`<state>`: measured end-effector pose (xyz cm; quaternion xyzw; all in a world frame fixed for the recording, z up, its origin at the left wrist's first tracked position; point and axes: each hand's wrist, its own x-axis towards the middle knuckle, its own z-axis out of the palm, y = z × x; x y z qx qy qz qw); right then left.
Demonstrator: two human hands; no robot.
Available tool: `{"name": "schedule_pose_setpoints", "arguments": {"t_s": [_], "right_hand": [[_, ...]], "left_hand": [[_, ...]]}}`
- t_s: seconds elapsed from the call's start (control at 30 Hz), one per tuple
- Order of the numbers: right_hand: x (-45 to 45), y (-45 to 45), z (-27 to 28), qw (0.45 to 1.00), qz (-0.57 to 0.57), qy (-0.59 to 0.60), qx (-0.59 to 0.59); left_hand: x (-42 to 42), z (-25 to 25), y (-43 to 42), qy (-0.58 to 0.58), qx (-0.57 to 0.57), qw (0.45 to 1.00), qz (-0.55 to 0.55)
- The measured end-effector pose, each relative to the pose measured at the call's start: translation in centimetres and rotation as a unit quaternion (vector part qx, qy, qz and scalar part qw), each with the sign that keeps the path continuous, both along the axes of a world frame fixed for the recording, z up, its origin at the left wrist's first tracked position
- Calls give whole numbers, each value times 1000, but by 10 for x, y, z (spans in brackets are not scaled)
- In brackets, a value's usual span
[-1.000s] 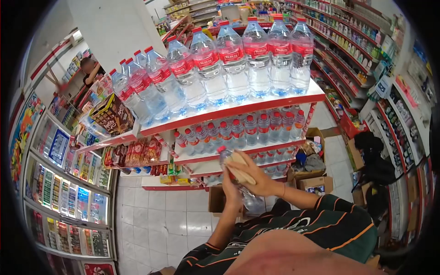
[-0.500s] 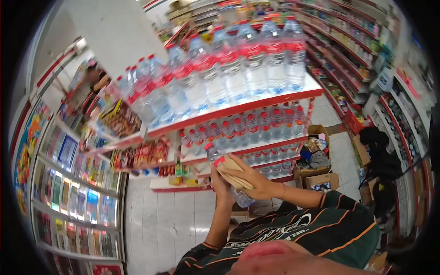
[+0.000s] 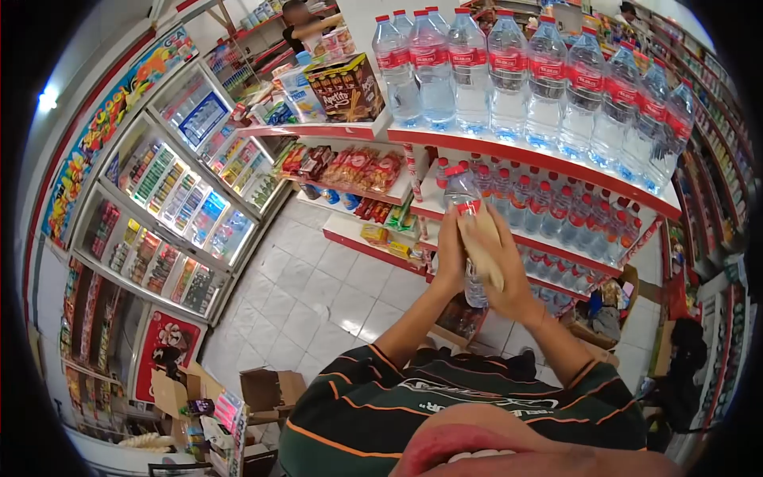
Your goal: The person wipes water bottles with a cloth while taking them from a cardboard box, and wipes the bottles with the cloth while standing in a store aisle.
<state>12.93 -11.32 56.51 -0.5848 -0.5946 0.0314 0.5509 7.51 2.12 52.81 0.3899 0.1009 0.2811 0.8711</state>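
Observation:
A clear water bottle with a red cap and red label stands nearly upright between my hands, in front of the lower shelf. My left hand is closed around its left side. On the other side, my right hand presses a folded tan cloth against the bottle. The cloth and my fingers hide the bottle's middle, while its bottom shows below them. Small bottles of the same look line the shelf behind.
Large water bottles crowd the top shelf. Snack packets sit on the shelves left of them. Glass-door fridges line the left wall. Cardboard boxes are on the floor, and another person is at the back.
The view has swung left, bringing more of the fridges and snack shelves in. The bottle has gone from tilted to nearly upright; both hands stay on it, the cloth still under my right hand.

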Motion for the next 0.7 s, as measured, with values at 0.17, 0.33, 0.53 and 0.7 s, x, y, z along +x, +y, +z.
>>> {"name": "schedule_pose_setpoints", "arguments": {"t_s": [0.17, 0.33, 0.53, 0.7], "right_hand": [[25, 31, 84, 997, 20, -61, 37], [42, -19, 2, 995, 63, -79, -7], [102, -36, 49, 994, 106, 18, 18], [104, -84, -41, 994, 93, 9, -48]], "left_hand": [[-2, 66, -2, 29, 54, 994, 87], [5, 20, -23, 46, 20, 994, 102], [47, 48, -110, 9, -25, 995, 94], [58, -38, -98, 105, -42, 990, 78]]}}
